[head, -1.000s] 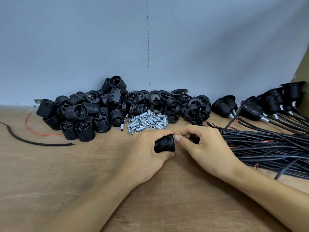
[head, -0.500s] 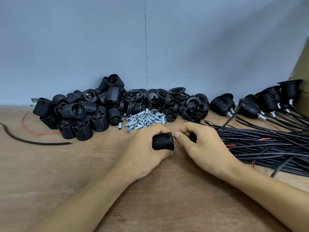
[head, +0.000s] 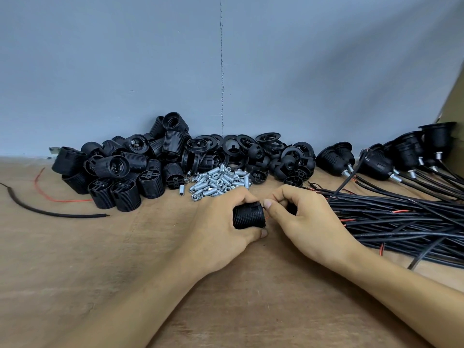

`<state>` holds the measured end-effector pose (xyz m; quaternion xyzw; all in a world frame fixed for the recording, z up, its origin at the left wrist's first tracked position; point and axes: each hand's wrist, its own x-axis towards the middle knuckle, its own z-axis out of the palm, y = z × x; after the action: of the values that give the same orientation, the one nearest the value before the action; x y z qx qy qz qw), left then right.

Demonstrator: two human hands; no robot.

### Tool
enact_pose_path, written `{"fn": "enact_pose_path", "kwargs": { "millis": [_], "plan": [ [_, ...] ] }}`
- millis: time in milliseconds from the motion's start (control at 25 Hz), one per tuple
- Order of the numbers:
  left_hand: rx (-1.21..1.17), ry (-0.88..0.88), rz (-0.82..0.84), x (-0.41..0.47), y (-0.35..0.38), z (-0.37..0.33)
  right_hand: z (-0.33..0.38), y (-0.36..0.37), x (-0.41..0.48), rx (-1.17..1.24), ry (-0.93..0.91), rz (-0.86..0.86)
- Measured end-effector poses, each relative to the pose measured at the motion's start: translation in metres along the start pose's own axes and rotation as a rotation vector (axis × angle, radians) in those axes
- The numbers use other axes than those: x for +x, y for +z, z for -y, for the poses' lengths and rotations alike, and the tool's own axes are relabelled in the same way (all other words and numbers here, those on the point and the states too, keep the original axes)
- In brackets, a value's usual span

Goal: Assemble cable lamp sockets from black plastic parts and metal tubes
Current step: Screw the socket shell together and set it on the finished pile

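Barely moved: your L hand [head: 221,223] still grips the ribbed black plastic socket body [head: 248,216] steady so your R hand [head: 308,222], seemingly pinching the thin red wire [head: 267,217], can feed it.

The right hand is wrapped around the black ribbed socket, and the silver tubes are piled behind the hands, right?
No: the head view shows the left hand wrapped around the black ribbed socket. The right hand only pinches at its end. The silver tubes are piled behind the hands.
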<state>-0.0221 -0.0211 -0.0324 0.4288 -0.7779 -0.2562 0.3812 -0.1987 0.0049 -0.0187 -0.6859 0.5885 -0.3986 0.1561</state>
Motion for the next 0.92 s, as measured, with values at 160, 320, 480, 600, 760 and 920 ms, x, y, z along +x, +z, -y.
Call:
{"fn": "enact_pose_path", "kwargs": {
  "millis": [160,320,480,600,760,920],
  "plan": [
    [0.008,-0.008,-0.003,-0.0012,-0.0004,-0.0019,-0.0005,0.0000,0.0002,0.016,0.014,-0.031],
    [0.013,-0.021,-0.001,-0.0009,-0.0005,-0.0028,-0.0007,-0.0008,0.0009,0.070,0.043,-0.027],
    [0.013,-0.016,-0.006,-0.0009,0.0004,-0.0021,-0.0008,0.0008,0.0012,0.079,0.064,-0.011],
    [0.003,-0.023,-0.007,-0.0007,0.0018,-0.0021,-0.0001,0.0021,0.0021,0.076,0.087,-0.005],
    [-0.016,-0.031,-0.012,0.0000,0.0032,-0.0011,0.0006,0.0034,0.0030,0.071,0.089,0.009],
    [-0.040,-0.037,-0.001,-0.0007,0.0030,-0.0017,0.0007,0.0030,0.0036,0.090,0.087,0.037]
  ]
}}
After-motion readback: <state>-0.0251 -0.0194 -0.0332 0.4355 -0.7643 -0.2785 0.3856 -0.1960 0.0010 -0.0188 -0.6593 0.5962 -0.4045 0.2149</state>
